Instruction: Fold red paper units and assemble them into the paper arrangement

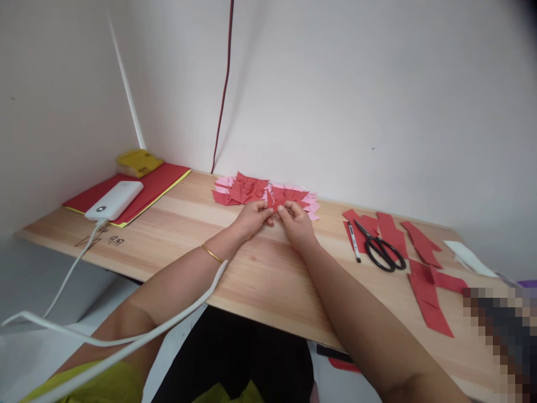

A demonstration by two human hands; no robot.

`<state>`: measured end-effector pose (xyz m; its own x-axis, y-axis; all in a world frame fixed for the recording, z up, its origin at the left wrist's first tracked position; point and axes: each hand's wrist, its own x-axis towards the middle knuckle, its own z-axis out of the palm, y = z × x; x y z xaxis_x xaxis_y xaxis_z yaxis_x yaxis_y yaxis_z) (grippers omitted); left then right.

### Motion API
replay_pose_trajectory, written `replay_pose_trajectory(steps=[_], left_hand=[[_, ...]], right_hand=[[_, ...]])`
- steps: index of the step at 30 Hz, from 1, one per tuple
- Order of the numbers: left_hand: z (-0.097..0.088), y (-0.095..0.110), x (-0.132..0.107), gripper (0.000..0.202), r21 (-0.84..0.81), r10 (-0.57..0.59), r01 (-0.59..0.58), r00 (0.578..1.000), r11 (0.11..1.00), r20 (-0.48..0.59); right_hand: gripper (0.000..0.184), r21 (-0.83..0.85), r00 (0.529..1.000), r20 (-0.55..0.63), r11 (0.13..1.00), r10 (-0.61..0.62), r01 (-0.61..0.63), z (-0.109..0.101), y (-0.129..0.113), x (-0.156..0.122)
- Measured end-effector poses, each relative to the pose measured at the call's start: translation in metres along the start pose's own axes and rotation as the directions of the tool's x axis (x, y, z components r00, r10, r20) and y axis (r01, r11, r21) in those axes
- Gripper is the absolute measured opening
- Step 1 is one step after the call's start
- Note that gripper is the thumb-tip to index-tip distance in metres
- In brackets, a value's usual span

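Note:
Between my two hands is a small piece of folded red paper (273, 197), pinched at its lower edge. My left hand (254, 218) is closed on its left side, thumb on top. On the right side, the thumb and fingers of my right hand (296, 221) grip the same paper. Just behind it, rows of folded red and pink paper pieces lie near the wall, a red group (247, 189) at left and a pink and red group (312, 202) at right. The hands partly cover the lower edge of the held paper.
Black-handled scissors (380, 249) and a white marker (354, 242) lie on cut red paper strips (428, 291) at right. At left, a white power bank (115, 200) with a cable (69, 280) rests on red sheets (168, 178), beside a yellow packet (140, 162). The cable crosses my left arm.

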<state>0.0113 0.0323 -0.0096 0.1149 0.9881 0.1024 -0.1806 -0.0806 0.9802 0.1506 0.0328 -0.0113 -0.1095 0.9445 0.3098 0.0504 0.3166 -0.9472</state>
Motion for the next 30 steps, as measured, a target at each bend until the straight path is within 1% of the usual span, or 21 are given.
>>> replay_pose_trajectory(steps=[3, 5, 10, 13, 16, 19, 23, 27, 30], left_hand=[[0.001, 0.001, -0.001, 0.016, 0.018, 0.000, 0.000, 1.000, 1.000, 0.000], [0.002, 0.002, -0.002, 0.015, 0.045, 0.007, -0.008, 1.000, 0.999, 0.013], [0.002, 0.004, -0.003, 0.006, 0.088, -0.008, 0.002, 0.998, 0.996, 0.063], [0.002, 0.004, -0.003, 0.006, 0.121, -0.025, 0.017, 0.997, 0.992, 0.068], [0.002, 0.005, -0.004, 0.008, 0.107, -0.002, -0.005, 0.998, 0.994, 0.065], [0.003, 0.005, -0.004, 0.011, 0.085, 0.009, -0.012, 0.999, 0.996, 0.033], [0.001, 0.003, -0.003, 0.018, 0.049, -0.026, 0.024, 0.999, 0.999, 0.039], [0.002, 0.004, -0.004, 0.019, -0.002, -0.015, 0.015, 1.000, 1.000, 0.025], [0.004, 0.008, -0.006, 0.020, -0.064, 0.014, -0.014, 1.000, 0.998, 0.006]], right_hand=[[0.024, -0.069, 0.998, 0.045, 0.997, -0.033, 0.036, 0.001, -0.006, -0.002], [0.021, -0.104, 0.998, 0.052, 0.993, -0.042, 0.047, 0.001, -0.009, -0.003], [0.020, -0.165, 0.999, 0.006, 0.985, -0.052, 0.053, 0.000, -0.013, -0.003], [0.023, -0.181, 0.999, -0.015, 0.983, -0.041, 0.038, -0.001, -0.012, -0.003], [0.026, -0.191, 0.999, -0.013, 0.981, -0.038, 0.035, -0.001, -0.011, -0.003], [0.024, -0.153, 0.999, -0.006, 0.987, -0.049, 0.048, -0.001, -0.008, -0.003], [0.023, -0.003, 0.999, -0.020, 0.999, -0.041, 0.041, 0.000, -0.003, -0.001], [0.022, -0.048, 0.999, -0.031, 0.998, -0.034, 0.032, -0.001, -0.002, 0.000], [0.024, -0.028, 1.000, -0.015, 0.999, -0.016, 0.016, -0.002, 0.000, 0.000]])
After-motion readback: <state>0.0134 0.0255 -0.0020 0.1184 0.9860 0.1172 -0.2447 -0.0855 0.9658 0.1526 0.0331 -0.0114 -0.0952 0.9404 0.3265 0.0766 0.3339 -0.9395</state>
